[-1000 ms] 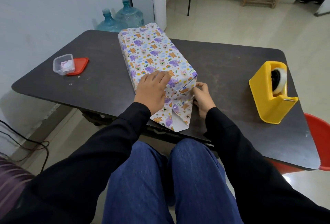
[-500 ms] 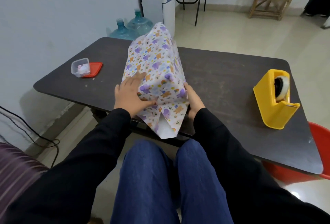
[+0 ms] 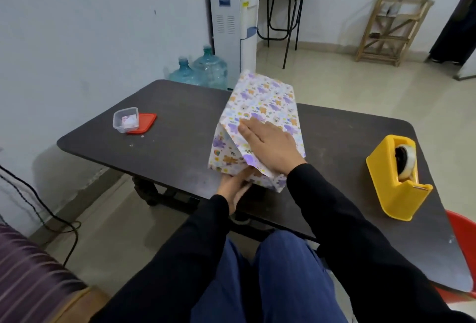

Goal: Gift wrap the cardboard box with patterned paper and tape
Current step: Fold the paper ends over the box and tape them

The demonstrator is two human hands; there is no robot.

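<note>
Two hands hold the cardboard box in animal-print paper (image 3: pixel 268 101), tipped up at the near edge of the dark table (image 3: pixel 167 142): right hand (image 3: pixel 270 147) flat on top, fingers together; left hand (image 3: pixel 233 184) beneath, fingers hidden. It seems light, stiff and slippery, so grip its corners, not the flaps.

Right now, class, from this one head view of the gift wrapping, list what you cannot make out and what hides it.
Head view:
Cardboard box: wholly covered by the patterned paper.
Left hand: fingers tucked under the paper's near end, grip unclear.
Tape on the seams: too fine to see; the right hand lies flat over the fold.
Clear tub: contents too small.
Red object: cut off by the right edge.
</note>
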